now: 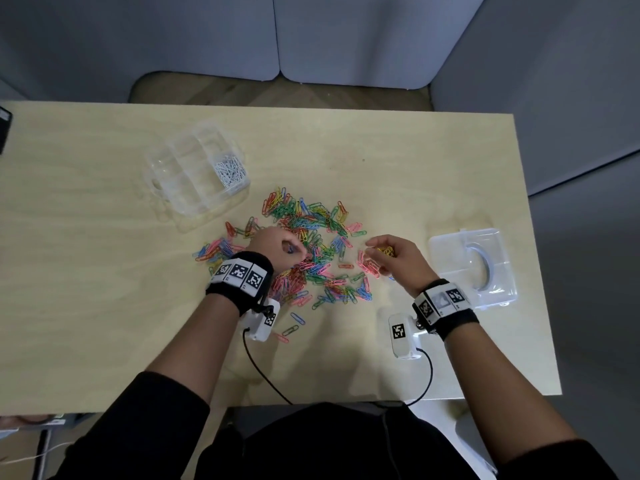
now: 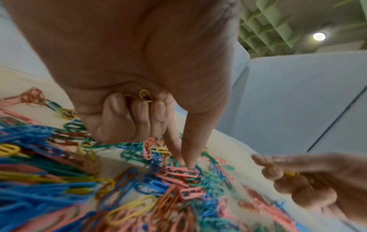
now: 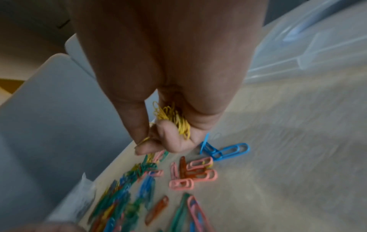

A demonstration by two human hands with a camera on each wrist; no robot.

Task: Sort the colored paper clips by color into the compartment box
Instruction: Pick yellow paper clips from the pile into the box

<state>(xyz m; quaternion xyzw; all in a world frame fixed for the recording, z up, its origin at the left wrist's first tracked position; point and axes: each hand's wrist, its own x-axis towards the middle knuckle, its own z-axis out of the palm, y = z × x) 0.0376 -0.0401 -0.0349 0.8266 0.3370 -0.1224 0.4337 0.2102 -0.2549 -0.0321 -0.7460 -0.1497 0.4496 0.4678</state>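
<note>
A heap of mixed coloured paper clips point(image 1: 304, 244) lies spread on the table's middle. The clear compartment box point(image 1: 199, 171) stands at the back left, with white clips point(image 1: 230, 171) in one compartment. My left hand point(image 1: 280, 249) is over the heap: its curled fingers hold a few yellow clips point(image 2: 146, 95) in the palm, while thumb and forefinger reach down onto the pile point(image 2: 186, 166). My right hand point(image 1: 391, 254), at the heap's right edge, grips a bunch of yellow clips point(image 3: 174, 119) and pinches one more between thumb and forefinger point(image 3: 143, 140).
A clear box lid point(image 1: 474, 268) lies at the table's right edge, just beyond my right hand. A few stray clips point(image 1: 291, 323) lie near my left wrist. A dark object point(image 1: 4, 129) sits at the far left edge. Grey partitions stand behind the table.
</note>
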